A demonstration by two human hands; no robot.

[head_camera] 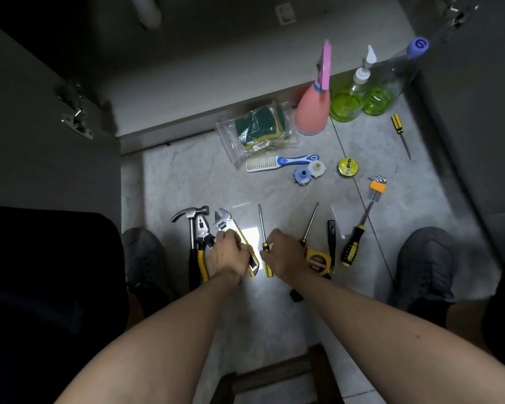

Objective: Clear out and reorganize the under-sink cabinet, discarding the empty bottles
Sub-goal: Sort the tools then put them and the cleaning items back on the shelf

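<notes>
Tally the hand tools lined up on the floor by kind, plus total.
Screwdrivers: 4
Hammer: 1
Pliers: 1
Adjustable wrench: 1
Tape measure: 1
Hex key set: 1
Total: 9

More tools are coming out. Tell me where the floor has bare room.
Bare tile lies left of the sponge bag, above the hammer, and between comb and screwdrivers. Crowded: around the bottles and both hands.
</notes>
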